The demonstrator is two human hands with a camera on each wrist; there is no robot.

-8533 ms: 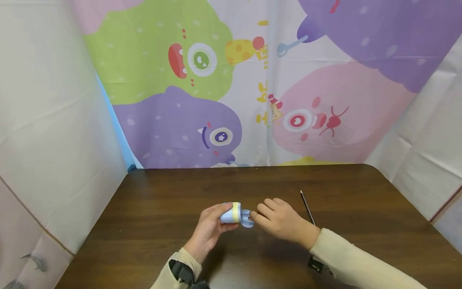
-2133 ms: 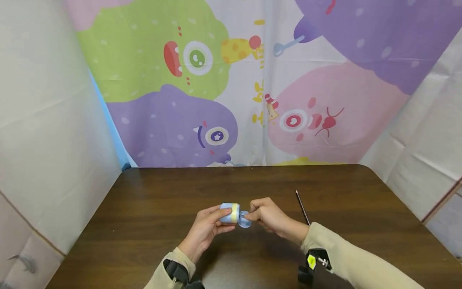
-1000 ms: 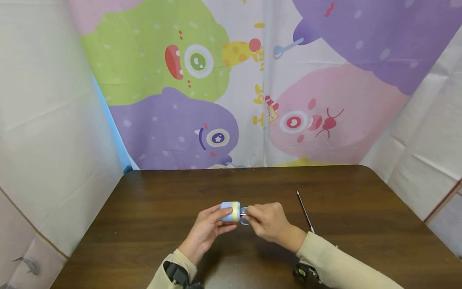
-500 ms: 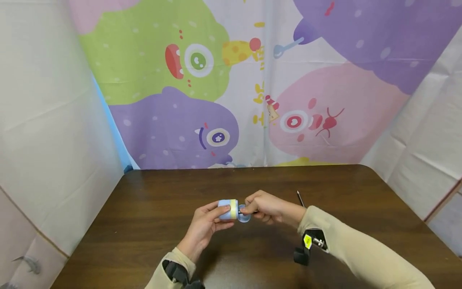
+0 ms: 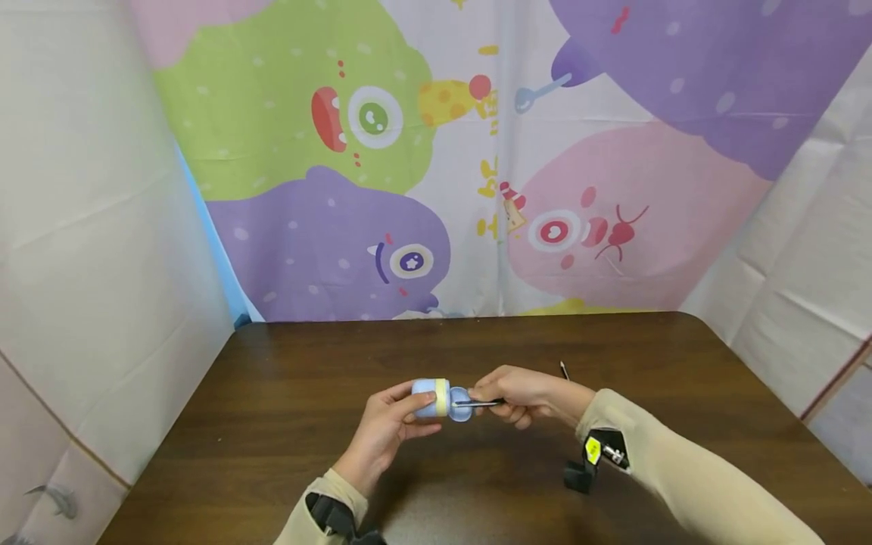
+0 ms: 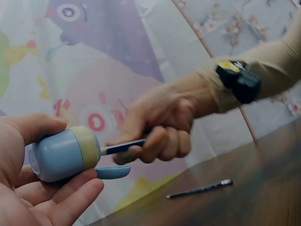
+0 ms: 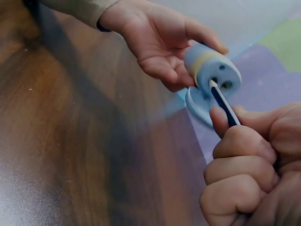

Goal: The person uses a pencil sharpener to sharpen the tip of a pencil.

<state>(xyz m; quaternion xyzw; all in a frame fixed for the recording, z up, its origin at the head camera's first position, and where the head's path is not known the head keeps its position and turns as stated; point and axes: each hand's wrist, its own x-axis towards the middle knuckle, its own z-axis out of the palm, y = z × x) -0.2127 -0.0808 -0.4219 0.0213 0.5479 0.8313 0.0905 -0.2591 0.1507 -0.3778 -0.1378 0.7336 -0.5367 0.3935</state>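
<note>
My left hand [image 5: 384,428] grips a blue pencil sharpener [image 5: 424,398] with a yellow band, held sideways above the table between thumb and fingers. Its round lid [image 6: 113,172] hangs open below the end face, where holes [image 7: 222,68] of differing size show in the right wrist view. My right hand [image 5: 521,390] pinches a dark pencil [image 7: 225,106] with thumb and forefinger, the other fingers curled. The pencil's pale sharpened tip [image 7: 213,83] is at the mouth of one hole; whether it sits slightly inside, I cannot tell. Most of the pencil's rear is hidden by the right hand.
A second dark pencil [image 6: 200,189] lies on the brown wooden table [image 5: 306,363], partly behind the right forearm in the head view. A cartoon-print curtain [image 5: 381,227] hangs behind the table's far edge. Pale cloth walls stand on both sides.
The right hand's grip and wrist angle on the pencil have varied across the frames. Since half a second ago it has shifted slightly right, exposing more pencil outside the sharpener. The left hand stays nearly still.
</note>
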